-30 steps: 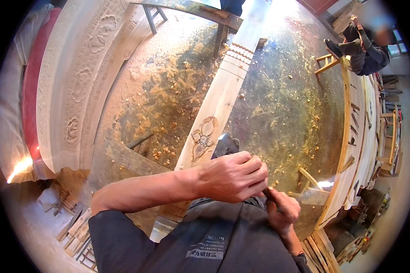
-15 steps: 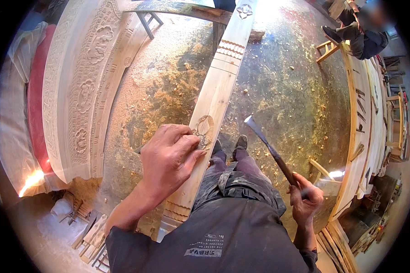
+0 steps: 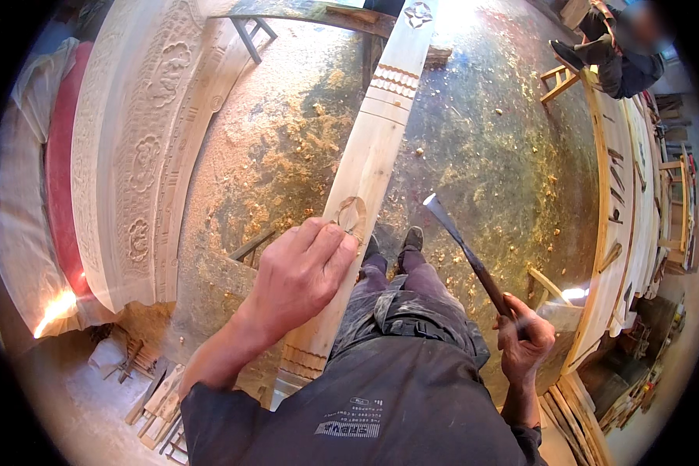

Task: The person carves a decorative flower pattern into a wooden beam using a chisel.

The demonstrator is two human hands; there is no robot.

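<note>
A long pale wooden plank (image 3: 369,167) runs from beside my lap to the far edge of the view. My left hand (image 3: 301,268) lies over it with thumb and fingers pressed together at the near side of a round carved flower medallion (image 3: 351,210). What the fingertips pinch, if anything, is hidden; part of the carving is covered too. Off the plank to the right, my right hand (image 3: 524,338) is closed round the handle of a chisel (image 3: 467,256). Its flared metal blade points up and left, apart from the wood.
Large carved panels (image 3: 144,163) stand at the left. Wood shavings cover the floor (image 3: 279,132). On the right, a long bench (image 3: 606,210) bears several tools. A person (image 3: 617,58) sits at the far right. A wooden trestle (image 3: 365,23) supports the plank's far part.
My left hand has moved right over the carving, its fingers closing together more. A dark bar beyond it now shows more. My right hand and the chisel have shifted slightly right.
</note>
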